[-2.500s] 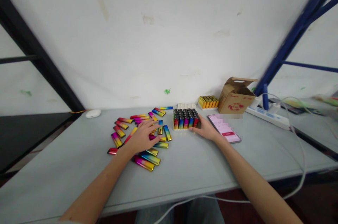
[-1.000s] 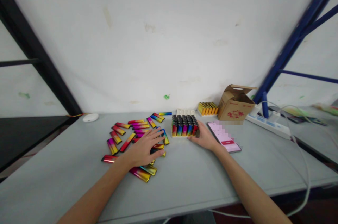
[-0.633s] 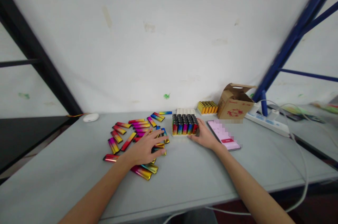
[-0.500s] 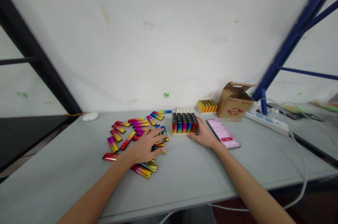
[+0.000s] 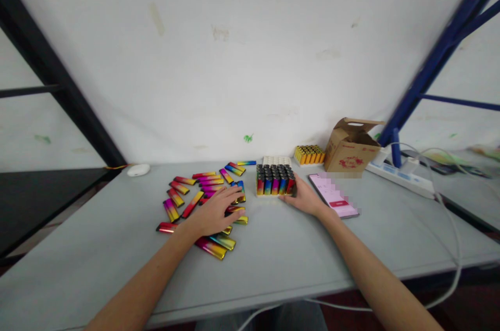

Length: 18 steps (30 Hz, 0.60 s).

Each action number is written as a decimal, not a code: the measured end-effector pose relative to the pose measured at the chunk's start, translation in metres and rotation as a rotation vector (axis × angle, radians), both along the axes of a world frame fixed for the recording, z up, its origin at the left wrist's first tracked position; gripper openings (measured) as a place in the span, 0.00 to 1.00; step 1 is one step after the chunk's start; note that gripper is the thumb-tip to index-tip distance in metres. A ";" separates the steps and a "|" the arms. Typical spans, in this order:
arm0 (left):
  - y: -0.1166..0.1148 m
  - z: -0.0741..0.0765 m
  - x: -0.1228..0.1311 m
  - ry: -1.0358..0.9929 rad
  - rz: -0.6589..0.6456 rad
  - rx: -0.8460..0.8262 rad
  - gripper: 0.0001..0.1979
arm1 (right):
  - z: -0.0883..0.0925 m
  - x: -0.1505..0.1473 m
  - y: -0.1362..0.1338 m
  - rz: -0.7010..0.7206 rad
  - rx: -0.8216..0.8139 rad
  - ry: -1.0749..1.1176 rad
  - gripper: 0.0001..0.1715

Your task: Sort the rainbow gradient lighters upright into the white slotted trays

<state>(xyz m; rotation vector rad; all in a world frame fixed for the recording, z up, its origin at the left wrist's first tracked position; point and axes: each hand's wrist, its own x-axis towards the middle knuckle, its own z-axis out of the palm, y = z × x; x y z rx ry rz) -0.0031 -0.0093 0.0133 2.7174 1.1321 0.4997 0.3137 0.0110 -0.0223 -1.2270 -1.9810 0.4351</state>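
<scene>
Multicoloured sticks [image 5: 192, 204] lie under and around the left hand [image 5: 217, 211] (spread wide).

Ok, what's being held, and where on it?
Right hand grips the black-topped block by its right side. Left hand lies over loose rainbow pieces; any hold is hidden.

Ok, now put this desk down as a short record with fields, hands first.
Left hand: fingers spread over loose shiny pieces; contact unclear
Right hand: at the right side of a block of upright, black-topped pieces
Behind block: white tray
Phone: lying flat, screen lit, right of the block
Box: brown cardboard, flap up
Left of box: upright yellow pieces
Right of box: power strip
</scene>
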 end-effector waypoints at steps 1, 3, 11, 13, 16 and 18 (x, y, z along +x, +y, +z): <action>0.000 0.000 0.000 -0.009 0.006 0.007 0.25 | 0.001 0.000 0.000 0.007 0.000 0.008 0.50; 0.000 0.000 0.000 -0.025 0.014 0.018 0.24 | 0.003 -0.001 0.000 0.020 0.018 0.016 0.48; -0.001 0.001 -0.001 -0.023 0.016 0.025 0.21 | 0.006 -0.002 -0.002 0.016 0.010 0.019 0.36; -0.001 0.001 -0.001 -0.013 0.017 0.026 0.20 | 0.007 -0.002 -0.002 0.016 0.006 0.033 0.36; -0.001 0.001 -0.001 -0.018 0.027 0.033 0.20 | 0.008 -0.002 -0.001 0.004 0.001 0.032 0.38; -0.002 0.001 0.000 -0.024 0.034 0.048 0.21 | 0.009 -0.002 -0.001 -0.012 -0.004 0.028 0.39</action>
